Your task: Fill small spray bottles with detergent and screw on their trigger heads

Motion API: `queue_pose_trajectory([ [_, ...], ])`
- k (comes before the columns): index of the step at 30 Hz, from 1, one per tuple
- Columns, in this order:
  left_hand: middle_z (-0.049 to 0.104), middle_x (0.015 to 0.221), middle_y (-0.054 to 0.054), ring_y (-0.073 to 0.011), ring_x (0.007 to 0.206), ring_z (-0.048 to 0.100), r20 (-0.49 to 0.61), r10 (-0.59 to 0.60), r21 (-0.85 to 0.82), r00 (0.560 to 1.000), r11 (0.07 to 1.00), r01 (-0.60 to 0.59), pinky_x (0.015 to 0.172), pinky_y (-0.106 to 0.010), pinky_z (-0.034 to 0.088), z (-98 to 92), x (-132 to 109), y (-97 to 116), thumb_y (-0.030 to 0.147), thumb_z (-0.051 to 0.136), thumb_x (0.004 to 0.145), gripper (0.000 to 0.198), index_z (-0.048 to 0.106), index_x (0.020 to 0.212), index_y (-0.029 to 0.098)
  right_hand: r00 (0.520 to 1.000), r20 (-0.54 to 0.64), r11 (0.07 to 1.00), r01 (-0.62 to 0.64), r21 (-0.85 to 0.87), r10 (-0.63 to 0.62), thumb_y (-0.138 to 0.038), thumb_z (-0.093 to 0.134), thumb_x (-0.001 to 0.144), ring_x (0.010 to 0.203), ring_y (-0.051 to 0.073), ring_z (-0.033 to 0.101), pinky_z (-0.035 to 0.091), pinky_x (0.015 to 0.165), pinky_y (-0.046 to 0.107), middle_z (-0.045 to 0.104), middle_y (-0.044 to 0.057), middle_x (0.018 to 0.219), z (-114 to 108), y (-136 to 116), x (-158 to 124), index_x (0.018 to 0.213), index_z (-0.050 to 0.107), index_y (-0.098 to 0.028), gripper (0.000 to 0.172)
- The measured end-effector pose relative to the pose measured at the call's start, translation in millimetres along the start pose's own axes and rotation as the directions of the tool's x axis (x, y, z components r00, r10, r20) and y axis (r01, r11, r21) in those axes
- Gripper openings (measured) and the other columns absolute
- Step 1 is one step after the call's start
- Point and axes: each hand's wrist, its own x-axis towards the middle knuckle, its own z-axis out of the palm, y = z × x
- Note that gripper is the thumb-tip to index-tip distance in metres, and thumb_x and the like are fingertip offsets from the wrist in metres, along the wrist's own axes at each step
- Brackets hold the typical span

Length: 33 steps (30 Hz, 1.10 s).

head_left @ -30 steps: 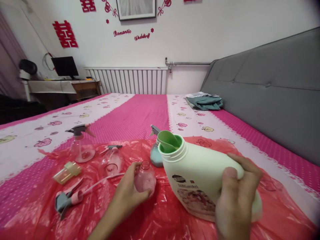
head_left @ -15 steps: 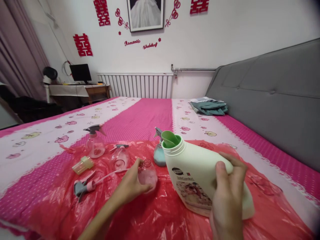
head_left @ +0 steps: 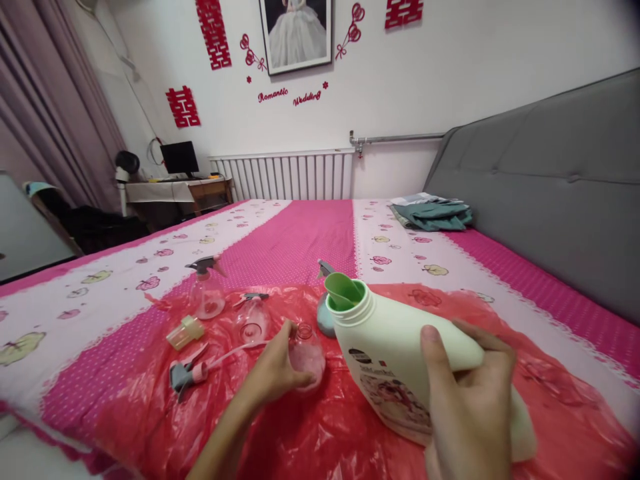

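Observation:
My right hand (head_left: 467, 400) grips a large white detergent bottle (head_left: 395, 353) with a green spout, tilted with its open mouth toward the left. My left hand (head_left: 277, 370) is wrapped round a small clear open spray bottle (head_left: 307, 353) standing on the red plastic sheet (head_left: 310, 433), just left of the detergent bottle's mouth. A loose pink-and-grey spray head (head_left: 187, 373) with its tube lies to the left of that hand. Behind the detergent bottle a blue-filled spray bottle (head_left: 324, 313) is partly hidden.
Two more clear spray bottles (head_left: 207, 293) (head_left: 251, 320) and a pale yellow cap (head_left: 185, 332) sit on the sheet at left. Folded green clothes (head_left: 433, 215) lie by the grey headboard (head_left: 550, 200). A radiator (head_left: 290, 177) and desk (head_left: 175, 193) stand beyond the bed.
The view has shifted, putting everything a little right and lower in frame. The detergent bottle has tipped slightly lower toward the small bottle. Both hands keep their holds.

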Motion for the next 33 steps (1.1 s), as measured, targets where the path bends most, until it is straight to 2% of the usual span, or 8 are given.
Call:
queue_pose_trajectory([
  [3,0.060,0.099,-0.001,-0.0223,0.092,0.060,0.030,-0.020,0.009,0.999,1.000,0.020,0.081,-0.033,0.052,-0.4,-0.5,5.5,0.029,0.076,0.060,0.054,0.050,0.106,0.021,0.999,0.039,0.999,0.033,-0.013,-0.033,-0.064,0.088,0.073,0.098,0.026,0.067,0.059,0.070,0.031,0.065,0.010,0.113,0.9,1.6,-0.8,0.123,0.056,-0.022,0.073],
  [8,0.055,0.095,0.001,-0.0192,0.085,0.056,0.099,-0.056,0.018,0.994,0.998,0.055,0.072,-0.028,0.049,-2.1,0.5,8.4,0.030,0.075,0.061,0.056,0.045,0.108,0.021,1.000,0.010,1.000,0.000,-0.021,0.000,-0.063,0.089,0.072,0.099,0.024,0.067,0.058,0.072,0.028,0.065,0.008,0.114,2.3,1.7,-1.4,0.126,0.056,-0.023,0.075],
  [17,0.063,0.098,-0.002,-0.0237,0.092,0.064,0.174,-0.036,-0.024,0.984,0.999,0.041,0.077,-0.030,0.053,-6.8,6.8,8.5,0.030,0.072,0.066,0.051,0.045,0.109,0.022,0.992,-0.014,0.986,0.122,-0.117,-0.125,-0.064,0.089,0.072,0.099,0.023,0.065,0.055,0.071,0.027,0.062,0.007,0.120,5.0,15.7,6.4,0.131,0.054,-0.026,0.078],
  [20,0.067,0.106,-0.004,-0.0245,0.094,0.067,0.168,-0.006,-0.039,0.986,0.999,0.012,0.080,-0.031,0.055,-6.1,6.7,6.5,0.029,0.073,0.066,0.053,0.047,0.111,0.022,0.981,-0.048,0.970,0.180,-0.166,-0.190,-0.066,0.086,0.075,0.105,0.025,0.063,0.055,0.079,0.033,0.060,0.008,0.124,7.6,19.1,7.7,0.130,0.055,-0.025,0.074],
  [24,0.069,0.120,-0.010,-0.0301,0.111,0.069,0.087,0.071,-0.099,0.994,0.993,-0.063,0.092,-0.037,0.056,2.8,2.2,4.5,0.026,0.070,0.071,0.053,0.049,0.120,0.021,0.972,-0.065,0.956,0.210,-0.206,-0.228,-0.067,0.082,0.079,0.111,0.028,0.060,0.051,0.093,0.043,0.058,0.009,0.129,12.3,21.5,5.8,0.130,0.055,-0.023,0.073],
  [26,0.068,0.127,-0.012,-0.0327,0.118,0.068,0.067,0.100,-0.120,0.993,0.989,-0.091,0.096,-0.042,0.056,7.9,-1.7,4.1,0.026,0.067,0.076,0.050,0.050,0.123,0.021,0.961,-0.046,0.937,0.255,-0.239,-0.274,-0.066,0.080,0.082,0.114,0.027,0.058,0.049,0.096,0.043,0.057,0.009,0.131,15.9,21.1,3.3,0.129,0.055,-0.022,0.069],
  [30,0.062,0.143,-0.016,-0.0372,0.129,0.064,0.064,0.088,-0.106,0.994,0.991,-0.081,0.105,-0.053,0.053,11.4,-9.1,1.2,0.026,0.065,0.080,0.056,0.048,0.134,0.023,0.927,0.028,0.887,0.367,-0.280,-0.374,-0.063,0.077,0.084,0.111,0.024,0.058,0.048,0.090,0.036,0.056,0.008,0.129,24.8,18.6,-3.6,0.125,0.056,-0.019,0.063],
  [33,0.058,0.150,-0.016,-0.0393,0.139,0.056,0.071,0.067,-0.085,0.995,0.995,-0.061,0.115,-0.059,0.044,9.6,-12.3,-3.3,0.026,0.073,0.076,0.070,0.046,0.141,0.023,0.926,0.072,0.890,0.376,-0.258,-0.370,-0.061,0.081,0.080,0.105,0.023,0.060,0.048,0.084,0.033,0.057,0.006,0.126,29.2,17.6,-7.1,0.123,0.058,-0.019,0.064],
])
